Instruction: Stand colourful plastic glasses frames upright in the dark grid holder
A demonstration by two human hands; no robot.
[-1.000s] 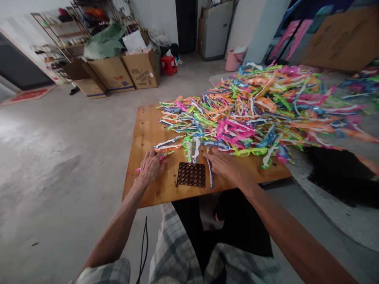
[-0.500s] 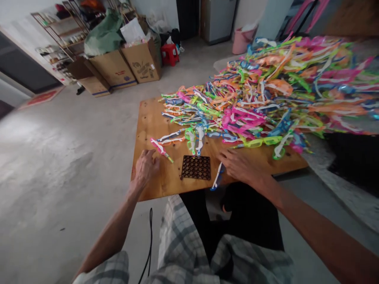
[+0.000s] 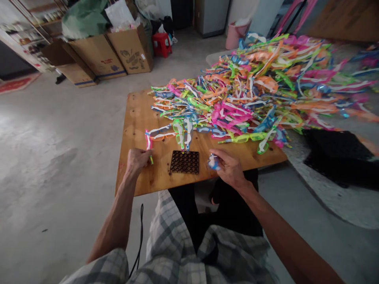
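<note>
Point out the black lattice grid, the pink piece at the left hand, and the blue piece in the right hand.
black lattice grid (image 3: 185,162): head view, centre of mesh.
pink piece (image 3: 147,140): head view, upper shaft.
blue piece (image 3: 212,162): head view, part showing above the fingers.

Pink temple piece (image 3: 148,142), blue-white piece (image 3: 212,161), both gripped

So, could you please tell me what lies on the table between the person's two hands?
In the head view, a dark lattice grid piece lies flat on the wooden table between the left hand and the right hand, touching neither.
</note>
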